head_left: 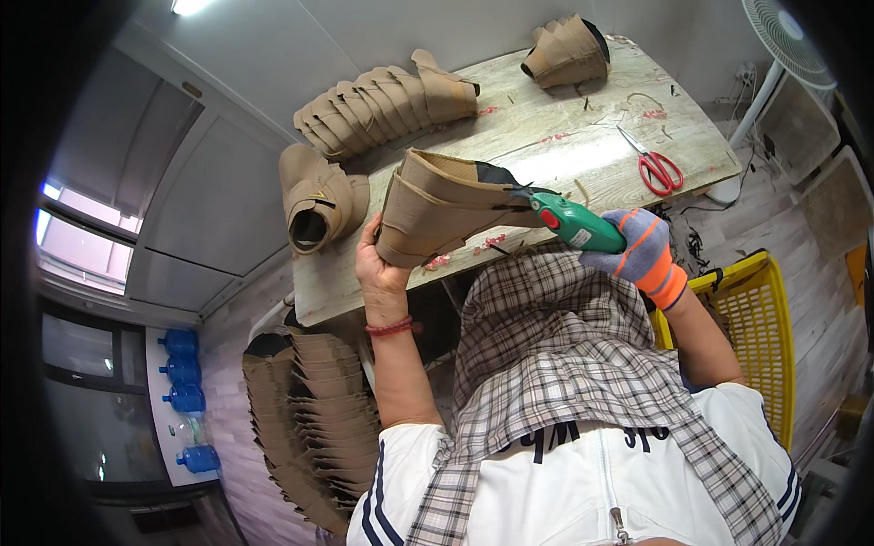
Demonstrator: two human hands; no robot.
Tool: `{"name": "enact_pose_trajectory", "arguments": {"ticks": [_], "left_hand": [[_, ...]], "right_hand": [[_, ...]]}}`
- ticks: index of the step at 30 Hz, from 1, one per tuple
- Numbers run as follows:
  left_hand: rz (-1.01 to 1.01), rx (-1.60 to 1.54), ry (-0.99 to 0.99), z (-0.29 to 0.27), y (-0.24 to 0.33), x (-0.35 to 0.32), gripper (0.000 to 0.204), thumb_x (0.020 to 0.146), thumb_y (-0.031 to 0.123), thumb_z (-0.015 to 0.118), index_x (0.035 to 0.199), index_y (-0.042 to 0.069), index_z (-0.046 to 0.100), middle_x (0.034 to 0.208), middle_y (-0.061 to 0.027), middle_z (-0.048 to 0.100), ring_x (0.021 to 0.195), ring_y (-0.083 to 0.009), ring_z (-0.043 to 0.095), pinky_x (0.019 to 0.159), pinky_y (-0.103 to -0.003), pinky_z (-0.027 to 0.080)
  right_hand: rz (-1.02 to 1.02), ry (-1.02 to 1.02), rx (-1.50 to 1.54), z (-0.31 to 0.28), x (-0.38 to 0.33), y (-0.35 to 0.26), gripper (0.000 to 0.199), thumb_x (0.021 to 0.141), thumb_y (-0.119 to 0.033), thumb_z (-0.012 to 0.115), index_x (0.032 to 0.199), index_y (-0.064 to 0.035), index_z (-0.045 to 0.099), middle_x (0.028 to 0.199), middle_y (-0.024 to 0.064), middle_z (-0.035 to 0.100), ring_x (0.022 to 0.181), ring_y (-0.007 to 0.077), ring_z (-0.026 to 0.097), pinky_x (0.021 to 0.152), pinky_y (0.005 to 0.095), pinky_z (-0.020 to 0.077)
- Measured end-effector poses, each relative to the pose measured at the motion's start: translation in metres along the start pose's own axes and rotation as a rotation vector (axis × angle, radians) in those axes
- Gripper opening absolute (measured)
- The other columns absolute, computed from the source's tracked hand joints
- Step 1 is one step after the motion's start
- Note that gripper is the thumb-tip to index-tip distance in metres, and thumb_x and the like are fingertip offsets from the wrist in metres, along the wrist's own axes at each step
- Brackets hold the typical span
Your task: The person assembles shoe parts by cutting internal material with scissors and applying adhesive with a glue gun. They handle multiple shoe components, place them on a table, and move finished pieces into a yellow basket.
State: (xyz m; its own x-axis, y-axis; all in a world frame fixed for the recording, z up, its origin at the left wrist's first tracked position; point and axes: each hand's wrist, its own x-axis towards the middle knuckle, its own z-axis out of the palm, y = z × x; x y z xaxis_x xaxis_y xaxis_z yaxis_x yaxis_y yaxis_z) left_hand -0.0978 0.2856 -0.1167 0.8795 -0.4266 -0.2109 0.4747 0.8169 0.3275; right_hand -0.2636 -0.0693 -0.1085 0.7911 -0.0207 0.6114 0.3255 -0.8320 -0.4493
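My bare left hand [380, 264], with a red cord on the wrist, grips the lower left side of a tan boot upper [435, 218] above the table's near edge. My right hand [645, 255] wears a grey and orange glove and is wrapped round green handheld electric scissors [583, 224] with a red button. Their dark blade end meets the right side of the boot upper, by its black lining. Exactly where the blade touches is too small to tell. Just left of the held piece, another tan boot upper [320, 196] stands on the table.
On the wooden-topped table [696, 114] lie a row of nested boot uppers [382, 105], another bundle [569, 53], red-handled scissors [657, 171] and scraps. Long stacks of uppers [309, 419] stand at lower left. A yellow basket [756, 318] is at my right, a fan [790, 41] beyond.
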Motion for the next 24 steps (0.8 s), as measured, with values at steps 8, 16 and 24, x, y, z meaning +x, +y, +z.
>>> {"name": "enact_pose_trajectory", "arguments": {"ticks": [8, 16, 24], "left_hand": [[-0.039, 0.021, -0.122, 0.012, -0.018, -0.003, 0.031, 0.094, 0.017, 0.051, 0.118, -0.001, 0.059, 0.120, -0.0179, 0.062, 0.115, -0.0326, 0.057, 0.102, -0.050, 0.042], [0.113, 0.139, -0.158, 0.028, -0.055, -0.018, 0.038, 0.095, 0.019, 0.051, 0.127, -0.001, 0.052, 0.128, -0.0170, 0.057, 0.118, -0.0329, 0.055, 0.102, -0.051, 0.041], [0.396, 0.615, -0.284, 0.014, -0.078, -0.025, 0.035, 0.091, 0.001, 0.056, 0.126, 0.001, 0.055, 0.124, -0.0121, 0.060, 0.119, -0.0289, 0.055, 0.102, -0.044, 0.043]], "right_hand": [[-0.044, 0.032, 0.069, 0.002, 0.003, -0.006, 0.047, 0.053, -0.041, 0.087, 0.079, -0.0068, 0.069, 0.066, 0.0100, 0.063, 0.059, 0.0280, 0.062, 0.057, 0.0347, 0.0507], [0.118, 0.011, 0.215, 0.014, 0.000, -0.016, 0.051, 0.058, -0.046, 0.087, 0.082, -0.0049, 0.068, 0.066, 0.0115, 0.064, 0.058, 0.0264, 0.063, 0.056, 0.0325, 0.0506], [0.422, -0.092, 0.422, 0.023, 0.001, -0.021, 0.054, 0.067, -0.048, 0.083, 0.091, -0.0028, 0.066, 0.067, 0.0089, 0.065, 0.057, 0.0135, 0.061, 0.057, 0.0272, 0.0497]]}}
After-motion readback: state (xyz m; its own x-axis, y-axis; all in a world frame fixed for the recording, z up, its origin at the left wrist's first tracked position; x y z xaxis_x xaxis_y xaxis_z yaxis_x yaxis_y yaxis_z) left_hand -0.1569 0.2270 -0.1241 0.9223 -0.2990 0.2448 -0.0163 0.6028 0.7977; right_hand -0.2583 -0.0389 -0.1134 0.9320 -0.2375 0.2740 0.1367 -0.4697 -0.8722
